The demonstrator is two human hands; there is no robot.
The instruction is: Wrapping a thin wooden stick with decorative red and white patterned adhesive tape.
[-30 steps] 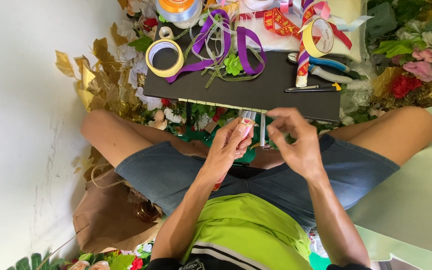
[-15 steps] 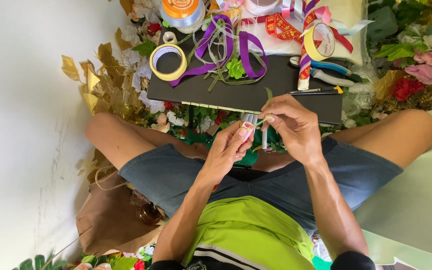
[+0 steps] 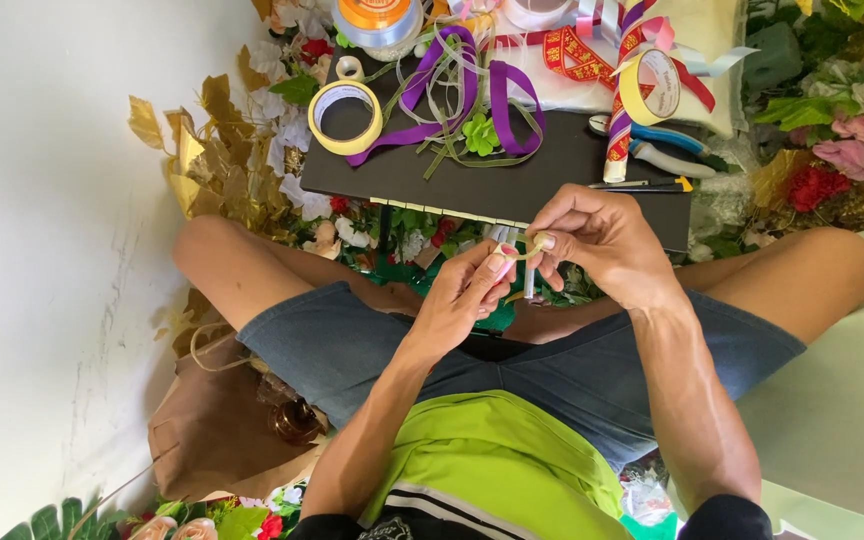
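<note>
Dark board (image 3: 552, 180) is laid across the lap area in front of the crossed legs, strewn with purple ribbon (image 3: 432, 95), yellow tape roll (image 3: 345, 117), second yellow roll (image 3: 652, 85), blue-handled pliers (image 3: 662, 145). Left hand (image 3: 462, 300) and right hand (image 3: 602, 240) are brought together just below the board edge. A thin pale ribbon strip (image 3: 522, 255) is pinched between fingertips of both hands
</note>
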